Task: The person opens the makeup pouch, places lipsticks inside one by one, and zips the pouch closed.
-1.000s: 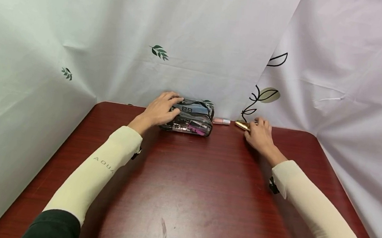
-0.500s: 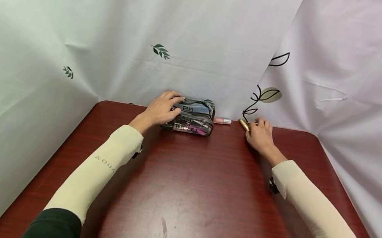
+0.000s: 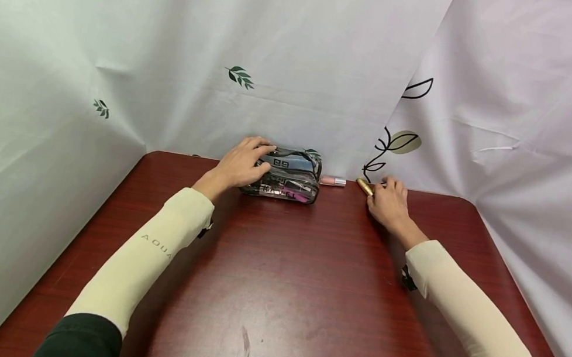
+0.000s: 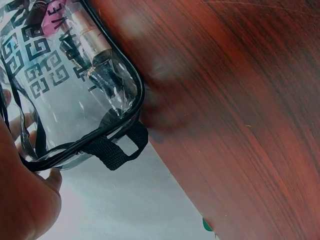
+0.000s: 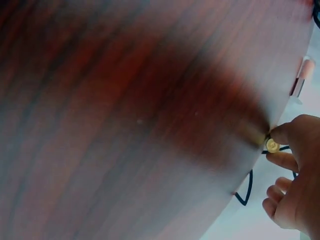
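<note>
While the right hand [image 3: 390,208] is pinching a gold tube [image 3: 364,187] between thumb and forefinger, its other fingers curling loosely, the left hand [image 3: 237,162] is gripping one end of a clear pouch [image 4: 75,110]. The tube is gleaming like metal near one o'clock; the pouch is sitting at twelve, its see-through plastic edged with black piping and bearing square key-pattern emblems and black letters, V and E among them. Inside, a bright pink item [image 4: 54,19] is showing, and a woven black loop [image 4: 117,154] is jutting from one end. At the gold tube's nine o'clock, a pink tube with a silvery cap [image 3: 332,181] is lying just beside the pouch. "AQUA" is running along the left sleeve [image 3: 156,246]. Around these, a glossy, wood-grained table [image 3: 297,262] is stretching towards a creased, leaf-printed white curtain [image 3: 307,39] at twelve.
</note>
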Available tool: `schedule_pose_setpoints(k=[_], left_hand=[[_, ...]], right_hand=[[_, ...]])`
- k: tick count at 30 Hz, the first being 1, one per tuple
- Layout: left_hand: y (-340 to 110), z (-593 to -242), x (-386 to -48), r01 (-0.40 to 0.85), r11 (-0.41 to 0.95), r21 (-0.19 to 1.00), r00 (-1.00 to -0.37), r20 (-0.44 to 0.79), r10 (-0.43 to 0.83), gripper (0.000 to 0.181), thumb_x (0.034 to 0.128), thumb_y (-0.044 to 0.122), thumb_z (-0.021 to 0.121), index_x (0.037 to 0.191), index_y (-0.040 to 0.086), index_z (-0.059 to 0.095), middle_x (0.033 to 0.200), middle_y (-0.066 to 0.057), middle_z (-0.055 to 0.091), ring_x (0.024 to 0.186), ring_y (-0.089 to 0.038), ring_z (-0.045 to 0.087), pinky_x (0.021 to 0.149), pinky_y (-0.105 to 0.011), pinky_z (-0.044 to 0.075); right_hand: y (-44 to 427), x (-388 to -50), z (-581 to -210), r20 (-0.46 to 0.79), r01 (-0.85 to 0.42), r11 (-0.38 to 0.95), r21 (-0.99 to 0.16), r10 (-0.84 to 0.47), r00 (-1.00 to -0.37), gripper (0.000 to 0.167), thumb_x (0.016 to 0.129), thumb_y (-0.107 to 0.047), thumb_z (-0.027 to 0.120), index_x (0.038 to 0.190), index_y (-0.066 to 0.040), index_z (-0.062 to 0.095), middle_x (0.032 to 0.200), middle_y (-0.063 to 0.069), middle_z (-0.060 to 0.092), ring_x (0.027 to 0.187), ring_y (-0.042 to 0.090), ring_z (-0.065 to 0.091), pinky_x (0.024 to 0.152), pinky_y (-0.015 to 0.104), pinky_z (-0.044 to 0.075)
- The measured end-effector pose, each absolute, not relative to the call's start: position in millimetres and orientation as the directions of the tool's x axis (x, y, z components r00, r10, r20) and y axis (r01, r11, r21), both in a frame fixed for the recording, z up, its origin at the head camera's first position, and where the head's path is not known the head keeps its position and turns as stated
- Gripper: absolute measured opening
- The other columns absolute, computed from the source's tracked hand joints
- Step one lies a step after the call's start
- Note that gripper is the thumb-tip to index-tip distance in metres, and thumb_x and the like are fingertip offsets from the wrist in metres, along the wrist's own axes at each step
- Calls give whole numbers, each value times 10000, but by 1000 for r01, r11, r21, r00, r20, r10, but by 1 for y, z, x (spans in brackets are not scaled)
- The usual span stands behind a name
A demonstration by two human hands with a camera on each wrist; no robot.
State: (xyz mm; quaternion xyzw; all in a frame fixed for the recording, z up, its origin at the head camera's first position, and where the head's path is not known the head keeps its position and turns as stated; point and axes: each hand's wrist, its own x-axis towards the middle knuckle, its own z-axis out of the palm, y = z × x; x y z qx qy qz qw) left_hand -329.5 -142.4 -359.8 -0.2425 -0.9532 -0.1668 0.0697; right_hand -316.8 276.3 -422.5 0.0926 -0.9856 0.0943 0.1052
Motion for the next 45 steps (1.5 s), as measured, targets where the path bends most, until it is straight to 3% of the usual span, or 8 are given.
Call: schedule_pose_setpoints(k=[14,24,40,45], left_hand=[[-143,-358,-328,477,828,293,-878,203,434,646,1102,303,458,1725,136,486,1780,-150,421,1702,-395,306,1376,-616,303],[-141,-359,-327,469,835,287,-883,190,430,645,1107,310,458,1731,147,479,1790,-143,410,1710,-384,297,1377,-616,302],[-141,-358,-328,474,833,286,-880,191,435,640,1114,322,462,1726,138,485,1785,-151,413,1705,-393,301,1371,-622,312],[-142,-359,-329,474,834,283,-880,191,435,638,1116,322,458,1728,140,483,1787,-151,411,1705,-392,302,1371,-622,312]], right_hand=[[276,-316,-420,265,-206,960,-188,-153,-952,386,1081,-136,555,1278,175,670,1603,379,479,1376,603,459,1096,710,421],[276,-315,-416,335,-223,933,-283,-122,-934,307,1091,-113,533,1187,145,667,1617,384,464,1423,611,445,1104,743,429],[272,-316,-410,416,-280,907,-316,-133,-900,294,1081,-102,565,1220,126,687,1570,376,499,1368,599,476,1093,741,442],[271,-316,-407,429,-297,900,-320,-142,-892,263,1097,-117,584,1182,109,689,1581,375,498,1381,592,479,1141,740,436]])
